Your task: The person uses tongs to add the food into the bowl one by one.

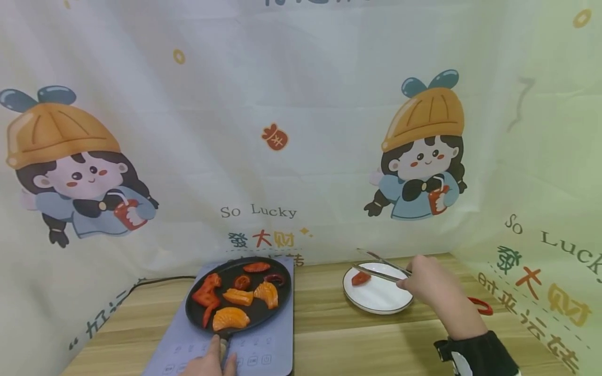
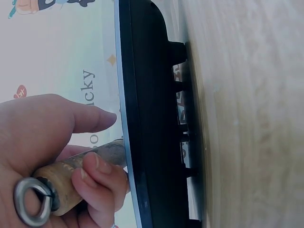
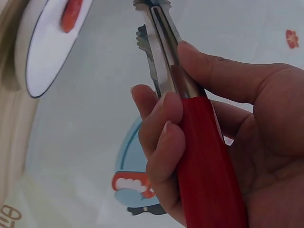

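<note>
My left hand (image 1: 209,363) curls round the wooden handle (image 2: 64,183) of a round black frying pan (image 1: 229,286). The metal ring at the handle's end shows in the left wrist view. In the pan lie orange salmon-like slices (image 1: 230,318), a red chicken wing (image 1: 206,293) and several small red pieces. My right hand (image 1: 430,284) grips red-handled metal tongs (image 3: 209,161), whose arms stand apart above a white plate (image 1: 383,300). On that plate's left side is one red piece of food (image 1: 361,278). The tongs' tips hold nothing that I can see.
The pan sits on a flat grey induction cooker (image 1: 277,350) with touch marks, and a black cord (image 1: 160,280) runs left from it. Beneath is a wood-grain table (image 1: 329,339). A printed cloth (image 1: 324,156) hangs behind and along the sides.
</note>
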Demonstrator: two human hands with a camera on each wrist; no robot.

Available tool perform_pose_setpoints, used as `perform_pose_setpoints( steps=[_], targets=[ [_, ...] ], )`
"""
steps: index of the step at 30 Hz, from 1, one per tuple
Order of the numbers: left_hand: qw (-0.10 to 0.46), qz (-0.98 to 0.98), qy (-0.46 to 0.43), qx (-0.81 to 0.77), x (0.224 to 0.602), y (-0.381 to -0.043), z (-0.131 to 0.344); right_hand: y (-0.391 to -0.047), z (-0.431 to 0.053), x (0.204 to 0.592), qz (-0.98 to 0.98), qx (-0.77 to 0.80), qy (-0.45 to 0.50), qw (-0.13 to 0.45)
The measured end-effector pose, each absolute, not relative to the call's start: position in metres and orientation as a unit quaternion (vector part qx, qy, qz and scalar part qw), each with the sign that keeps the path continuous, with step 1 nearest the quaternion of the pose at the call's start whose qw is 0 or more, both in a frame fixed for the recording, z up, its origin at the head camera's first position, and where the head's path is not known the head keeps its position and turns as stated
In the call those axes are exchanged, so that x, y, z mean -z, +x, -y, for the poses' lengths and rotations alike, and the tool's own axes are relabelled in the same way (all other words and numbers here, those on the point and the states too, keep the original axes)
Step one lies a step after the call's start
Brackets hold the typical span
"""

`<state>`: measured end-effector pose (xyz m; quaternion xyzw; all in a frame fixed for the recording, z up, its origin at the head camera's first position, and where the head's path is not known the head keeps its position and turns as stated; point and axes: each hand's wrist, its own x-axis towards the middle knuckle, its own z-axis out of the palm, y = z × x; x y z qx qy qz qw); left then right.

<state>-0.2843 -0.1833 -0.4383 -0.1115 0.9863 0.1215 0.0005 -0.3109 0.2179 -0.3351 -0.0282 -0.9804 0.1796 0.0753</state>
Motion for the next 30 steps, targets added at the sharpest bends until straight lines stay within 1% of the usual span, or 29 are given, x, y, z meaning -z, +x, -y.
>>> perform_pose_setpoints(
  steps=[12, 19, 26, 30],
  targets=[
    [0.000, -0.983, -0.132, -0.129, 0.438, -0.285, 0.181, -0.325, -0.227, 0.362, 0.970, -0.235, -0.039, 0.045],
    [-0.004, -0.984, -0.122, -0.127, 0.439, -0.285, 0.182, -0.329, -0.229, 0.372, 0.971, -0.233, -0.045, 0.039],
    [-0.009, -0.985, -0.116, -0.125, 0.438, -0.283, 0.182, -0.333, -0.228, 0.380, 0.973, -0.227, -0.030, 0.041],
    [-0.010, -0.985, -0.114, -0.128, 0.437, -0.281, 0.182, -0.334, -0.229, 0.382, 0.972, -0.230, -0.028, 0.026]
  ],
)
